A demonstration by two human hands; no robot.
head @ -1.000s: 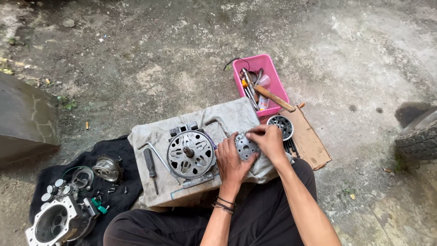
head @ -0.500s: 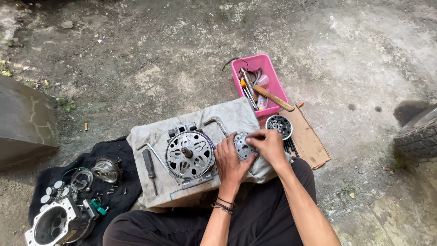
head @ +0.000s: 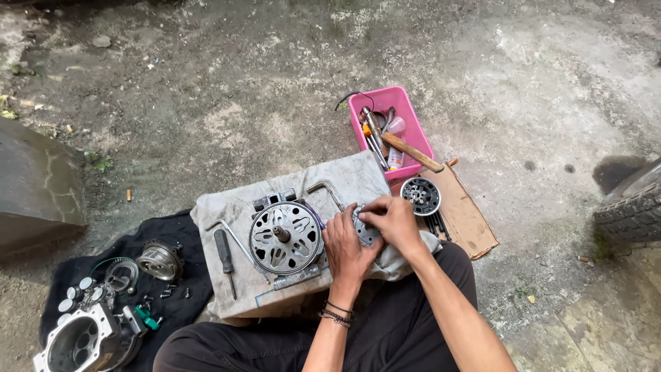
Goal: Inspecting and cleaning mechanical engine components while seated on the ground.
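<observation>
Both hands meet over a small round metal plate (head: 363,232) with several holes. My left hand (head: 346,246) cups it from below and the left. My right hand (head: 394,219) covers its upper right edge with the fingers pressed on it. The plate sits above a grey cloth (head: 358,179) spread over a low stand. Just left of the hands lies a large round metal clutch-like part (head: 284,238) with a centre shaft.
A screwdriver (head: 224,251) and bent wrenches lie on the cloth. A pink tray (head: 406,117) holds tools and a hammer. A round dark disc (head: 421,195) rests on cardboard. An engine casing (head: 79,340) and small parts sit on a black cloth. A tyre (head: 633,205) is at right.
Both hands stay on the small plate, with only slight finger shifts. The view has moved a little.
</observation>
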